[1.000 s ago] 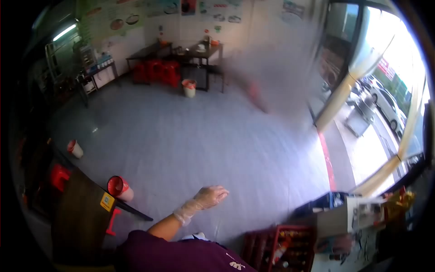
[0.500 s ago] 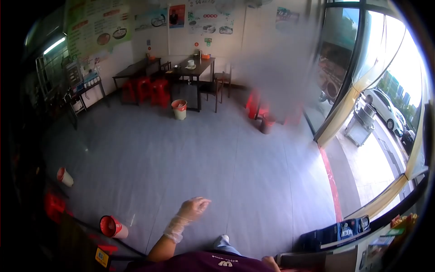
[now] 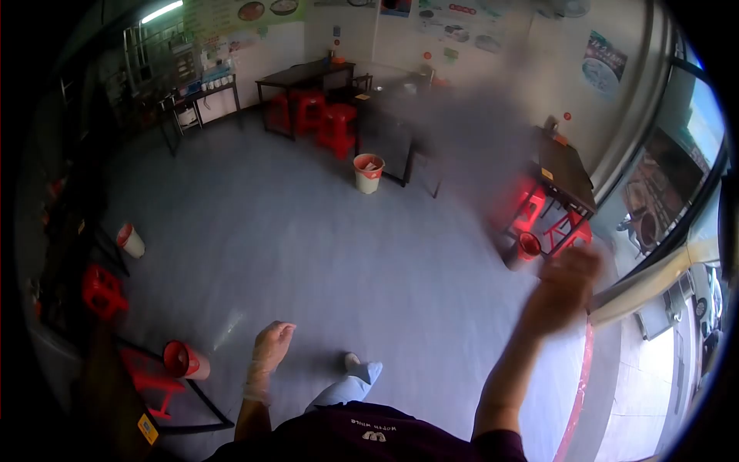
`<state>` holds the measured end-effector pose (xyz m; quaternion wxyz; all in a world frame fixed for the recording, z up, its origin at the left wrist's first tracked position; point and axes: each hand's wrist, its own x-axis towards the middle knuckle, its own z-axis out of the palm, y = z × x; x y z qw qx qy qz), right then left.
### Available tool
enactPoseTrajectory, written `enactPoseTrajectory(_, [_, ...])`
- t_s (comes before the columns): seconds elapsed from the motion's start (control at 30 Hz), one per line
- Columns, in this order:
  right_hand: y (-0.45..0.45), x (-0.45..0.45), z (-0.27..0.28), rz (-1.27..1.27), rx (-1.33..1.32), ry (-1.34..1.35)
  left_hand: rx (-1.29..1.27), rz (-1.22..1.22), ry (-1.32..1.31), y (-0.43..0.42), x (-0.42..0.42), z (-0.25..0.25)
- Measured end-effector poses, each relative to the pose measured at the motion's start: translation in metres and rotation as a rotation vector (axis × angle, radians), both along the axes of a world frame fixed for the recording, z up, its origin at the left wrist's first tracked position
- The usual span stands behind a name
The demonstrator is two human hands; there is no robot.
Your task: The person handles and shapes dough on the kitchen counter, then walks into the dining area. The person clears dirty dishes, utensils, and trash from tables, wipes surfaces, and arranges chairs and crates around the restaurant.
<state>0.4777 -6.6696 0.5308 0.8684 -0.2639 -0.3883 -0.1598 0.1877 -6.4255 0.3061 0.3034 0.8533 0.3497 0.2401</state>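
My left hand [image 3: 273,344], in a thin clear plastic glove, hangs low in front of me over the grey floor. Its fingers are curled together and nothing shows in them. At the right, my raised right hand [image 3: 568,281] is smeared by motion, so its fingers cannot be made out. It appears in front of the floor near a dark red bin [image 3: 526,248], without visible contact. One foot [image 3: 352,359] shows below, stepping on the floor.
A cream-and-red bin [image 3: 368,174] stands ahead by dark tables [image 3: 304,75] and red stools [image 3: 336,127]. Two more bins, one a red-rimmed bin [image 3: 186,360], are at left beside a table edge. A table [image 3: 566,169] stands right, near the doorway. A grey blur hides part of the back.
My view has turned right and tilted down. My right hand has risen into view at the right. My left hand has shifted left in the picture, and the bins ahead appear at new places.
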Motion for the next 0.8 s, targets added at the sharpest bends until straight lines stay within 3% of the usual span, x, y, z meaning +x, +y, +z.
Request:
enactPoseTrajectory(0.03, [0.012, -0.009, 0.034, 0.089, 0.269, -0.161, 0.033, -0.007, 0.017, 0.024, 0.024, 0.004])
enactPoseTrajectory(0.07, [0.019, -0.018, 0.054, -0.104, 0.390, -0.228, 0.059, -0.013, 0.032, 0.049, 0.055, 0.007])
enactPoseTrajectory(0.1, [0.029, -0.011, 0.080, 0.181, 0.289, -0.650, 0.066, -0.018, 0.057, 0.067, 0.083, 0.009])
enactPoseTrajectory(0.17, [0.080, -0.013, 0.119, 0.492, 0.684, -0.658, 0.166, -0.106, -0.093, 0.105, 0.151, 0.025])
enactPoseTrajectory(0.23, [0.121, 0.017, 0.132, 0.332, 0.771, -0.739, 0.174, -0.217, -0.185, 0.133, 0.214, 0.060])
enactPoseTrajectory(0.3, [0.157, 0.051, 0.128, 0.397, 0.728, -0.715, 0.138, -0.315, -0.192, 0.158, 0.266, 0.090])
enactPoseTrajectory(0.37, [0.199, 0.084, 0.123, 0.458, 0.735, -0.668, 0.126, -0.376, -0.147, 0.190, 0.309, 0.090])
enactPoseTrajectory(0.5, [0.285, 0.165, 0.099, 0.755, 0.690, -0.682, 0.185, -0.351, -0.145, 0.275, 0.372, 0.051])
enactPoseTrajectory(0.53, [0.309, 0.185, 0.093, 0.803, 0.714, -0.671, 0.104, -0.304, -0.070, 0.296, 0.381, 0.043])
enactPoseTrajectory(0.63, [0.388, 0.231, 0.096, 0.890, 0.816, -0.582, 0.185, -0.115, -0.049, 0.352, 0.396, 0.007])
enactPoseTrajectory(0.73, [0.464, 0.258, 0.106, 1.135, 0.843, -0.423, 0.172, 0.085, -0.032, 0.381, 0.380, 0.028])
enactPoseTrajectory(0.8, [0.518, 0.263, 0.110, 1.296, 0.887, -0.313, 0.029, 0.318, -0.010, 0.396, 0.348, 0.046])
